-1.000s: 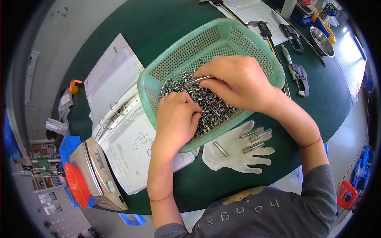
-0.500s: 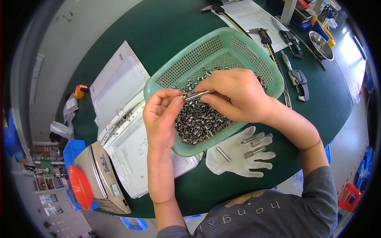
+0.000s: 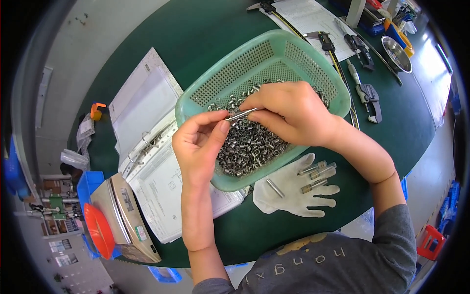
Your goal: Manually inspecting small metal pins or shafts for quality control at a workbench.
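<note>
My right hand (image 3: 298, 115) pinches a slim shiny metal pin (image 3: 242, 114) between thumb and fingers, above a green plastic basket (image 3: 226, 184). At the pin's other end, my left hand (image 3: 198, 144) has thumb and forefinger closed on a small metal ring, mostly covered by the fingertips. The pin's tip meets the ring; how far it goes in cannot be made out. Beneath both hands lie many loose short metal sleeves (image 3: 252, 153) in the basket.
A white glove (image 3: 271, 200) bears a loose metal pin (image 3: 275, 188) and several small clear tubes (image 3: 313, 186). An open ring binder (image 3: 161, 196) and a scale (image 3: 128, 210) with a red tray (image 3: 98, 230) lie left. Calipers (image 3: 327, 43), micrometers (image 3: 368, 98) and a steel bowl (image 3: 395, 53) lie right.
My left hand has shifted slightly left, and the pin is a little higher. The basket sits slightly further up in the view. Both hands keep their pinch.
</note>
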A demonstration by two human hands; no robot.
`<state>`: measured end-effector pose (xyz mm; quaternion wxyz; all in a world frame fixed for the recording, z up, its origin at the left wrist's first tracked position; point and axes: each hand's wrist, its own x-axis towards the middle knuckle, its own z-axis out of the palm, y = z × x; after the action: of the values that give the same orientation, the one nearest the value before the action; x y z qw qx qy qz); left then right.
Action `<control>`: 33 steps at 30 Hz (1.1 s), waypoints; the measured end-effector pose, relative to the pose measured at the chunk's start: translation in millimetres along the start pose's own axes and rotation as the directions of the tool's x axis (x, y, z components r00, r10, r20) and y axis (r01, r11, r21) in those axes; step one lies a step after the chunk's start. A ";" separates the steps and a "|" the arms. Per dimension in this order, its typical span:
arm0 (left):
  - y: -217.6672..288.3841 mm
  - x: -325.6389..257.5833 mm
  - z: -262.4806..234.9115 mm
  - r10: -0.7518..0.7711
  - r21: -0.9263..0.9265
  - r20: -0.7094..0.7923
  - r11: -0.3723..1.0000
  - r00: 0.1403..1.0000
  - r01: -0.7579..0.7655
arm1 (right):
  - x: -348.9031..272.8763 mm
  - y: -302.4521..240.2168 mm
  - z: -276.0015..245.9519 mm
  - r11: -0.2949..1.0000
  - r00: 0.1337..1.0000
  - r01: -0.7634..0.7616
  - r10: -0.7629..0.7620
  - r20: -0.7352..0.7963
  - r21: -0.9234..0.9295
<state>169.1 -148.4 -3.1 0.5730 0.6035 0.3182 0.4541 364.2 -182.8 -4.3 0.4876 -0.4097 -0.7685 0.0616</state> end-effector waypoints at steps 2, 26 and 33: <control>1.7 -0.8 0.3 0.015 0.020 0.009 1.000 1.000 -0.015 | -1.0 -2.0 -0.4 1.000 1.000 0.004 -0.004 0.016 0.023; 5.0 -0.5 2.2 -0.053 -0.048 0.161 0.997 0.985 0.062 | 5.0 -9.1 -2.2 0.999 0.998 0.018 -0.019 0.052 0.031; 10.5 8.0 -16.7 0.053 0.716 0.409 0.600 0.911 -0.357 | 4.1 -10.1 -7.6 0.985 0.983 -0.173 0.172 0.058 0.017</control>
<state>155.5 -135.9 7.5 0.2448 0.8937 0.3039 0.2215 363.7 -189.0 7.5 0.4633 -0.4674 -0.7427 0.1235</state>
